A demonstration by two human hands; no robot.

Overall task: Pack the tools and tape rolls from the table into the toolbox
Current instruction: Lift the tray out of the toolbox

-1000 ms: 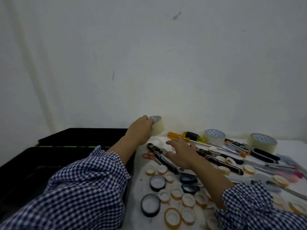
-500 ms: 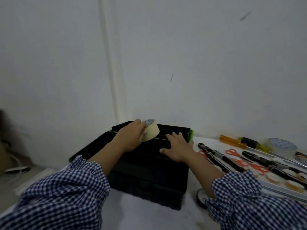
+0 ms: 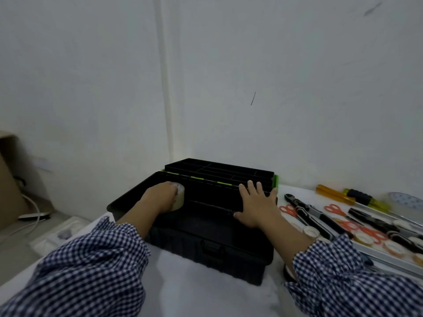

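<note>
A black toolbox (image 3: 206, 250) with green hinges stands open on the white table, its divided tray (image 3: 219, 170) raised at the back. My left hand (image 3: 158, 199) grips a cream tape roll (image 3: 179, 199) and holds it low inside the box's left part. Flat on the box's right edge rests my right hand (image 3: 256, 208), fingers spread. To the right lie pliers (image 3: 313, 213), orange scissors (image 3: 288, 210), two screwdrivers (image 3: 348, 196) and several small tape rolls (image 3: 310, 232).
A white wall corner rises just behind the box. Another tape roll (image 3: 405, 200) sits at the far right by the wall. A metal ruler (image 3: 389, 258) lies along the tools' near side. Left of the table, a cardboard box (image 3: 9, 179) and white cables lie on the floor.
My left hand has carried the tape roll from the table over to the toolbox and lowered it inside. My right hand left the tools and now lies on the box's edge.
</note>
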